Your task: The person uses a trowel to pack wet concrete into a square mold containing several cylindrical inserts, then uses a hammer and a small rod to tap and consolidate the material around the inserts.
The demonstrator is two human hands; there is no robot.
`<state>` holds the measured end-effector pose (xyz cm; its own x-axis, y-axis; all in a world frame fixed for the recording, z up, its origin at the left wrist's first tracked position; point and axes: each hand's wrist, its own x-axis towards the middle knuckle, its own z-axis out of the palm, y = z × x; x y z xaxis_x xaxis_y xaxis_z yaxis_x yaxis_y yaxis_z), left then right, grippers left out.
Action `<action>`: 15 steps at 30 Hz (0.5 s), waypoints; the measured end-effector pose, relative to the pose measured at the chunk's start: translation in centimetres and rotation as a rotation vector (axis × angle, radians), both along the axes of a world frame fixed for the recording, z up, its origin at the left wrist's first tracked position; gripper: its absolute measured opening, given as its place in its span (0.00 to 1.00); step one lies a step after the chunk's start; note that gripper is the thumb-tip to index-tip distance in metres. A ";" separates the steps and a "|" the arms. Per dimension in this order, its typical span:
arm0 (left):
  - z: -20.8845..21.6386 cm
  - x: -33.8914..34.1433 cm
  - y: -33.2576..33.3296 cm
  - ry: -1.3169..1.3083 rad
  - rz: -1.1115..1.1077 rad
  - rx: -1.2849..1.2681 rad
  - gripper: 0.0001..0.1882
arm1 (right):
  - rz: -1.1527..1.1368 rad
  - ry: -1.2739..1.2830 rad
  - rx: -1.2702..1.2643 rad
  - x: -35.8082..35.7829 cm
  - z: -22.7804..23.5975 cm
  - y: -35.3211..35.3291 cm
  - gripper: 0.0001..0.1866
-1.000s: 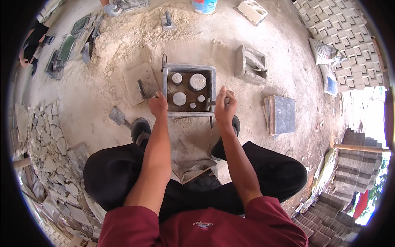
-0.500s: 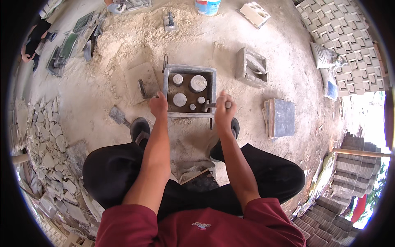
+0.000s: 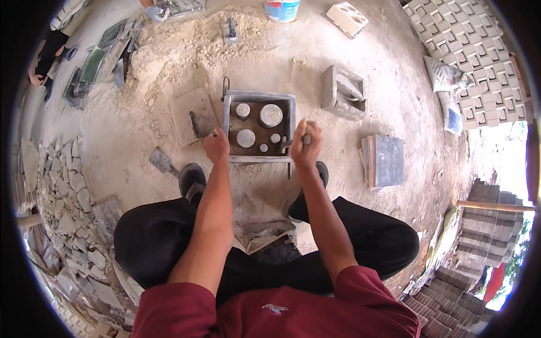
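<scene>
A rectangular grey mould box (image 3: 262,159) sits on the dusty floor between my feet. Inside stand several round grey cores of different sizes, the largest a cylinder (image 3: 271,115) at the far right and another wide one (image 3: 245,138) nearer the left. My right hand (image 3: 310,147) is wrapped round the handle of a small hammer (image 3: 285,145), whose head is at the box's right inner wall, low down. At the box's near left corner, my left hand (image 3: 216,145) is closed in a fist against the outside; what its fingers grip is hidden.
Left of the box lie a flat plate with a handle (image 3: 194,115) and a small trowel (image 3: 162,160). Right are an open block-shaped mould (image 3: 344,93) and stacked boards (image 3: 386,161). Broken pieces (image 3: 70,197) cover the left side. A bucket (image 3: 283,10) and another person's gloved hand (image 3: 158,13) are farther off.
My right hand and the hammer handle have shifted slightly left and up, and the handle's end has tilted. My left hand stays at the box's left side.
</scene>
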<state>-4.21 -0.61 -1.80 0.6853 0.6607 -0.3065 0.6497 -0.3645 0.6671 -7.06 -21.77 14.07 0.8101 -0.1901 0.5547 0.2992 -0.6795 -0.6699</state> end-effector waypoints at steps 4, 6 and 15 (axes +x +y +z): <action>0.7 -0.6 1.1 -0.009 -0.002 -0.029 0.30 | 0.005 -0.171 0.103 0.3 2.8 1.7 0.18; 2.0 0.2 -1.2 0.005 -0.018 -0.063 0.29 | 0.017 -0.163 0.044 1.9 -0.3 -1.1 0.17; 1.2 0.3 -1.2 -0.012 -0.005 -0.037 0.30 | 0.095 -0.056 -0.074 8.3 -0.3 -1.8 0.16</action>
